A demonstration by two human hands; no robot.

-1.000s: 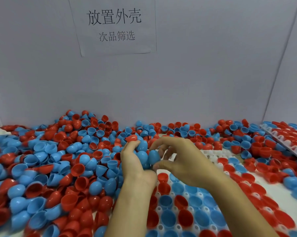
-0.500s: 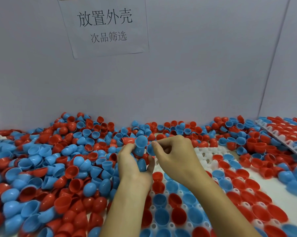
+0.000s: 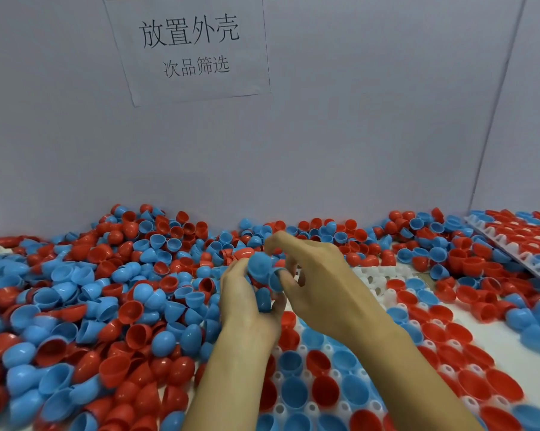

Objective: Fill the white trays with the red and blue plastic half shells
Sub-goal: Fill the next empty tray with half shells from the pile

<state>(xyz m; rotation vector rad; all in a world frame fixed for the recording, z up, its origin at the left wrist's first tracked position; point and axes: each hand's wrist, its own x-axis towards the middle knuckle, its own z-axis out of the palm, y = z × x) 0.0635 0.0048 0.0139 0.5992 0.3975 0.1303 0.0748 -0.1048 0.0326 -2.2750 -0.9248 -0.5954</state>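
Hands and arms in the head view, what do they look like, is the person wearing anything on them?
Both forearms are bare as far as the frame shows: no sleeves, gloves, watch or bracelet. The left hand and right hand show no rings, and the fingernails look short and plain.

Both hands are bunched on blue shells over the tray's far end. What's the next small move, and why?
Probably the right hand should draw one blue shell from the left hand and seat it in the tray's empty far sockets, since the nearer ones are filled.

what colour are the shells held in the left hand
Blue shells, gripped by the left hand; head view.
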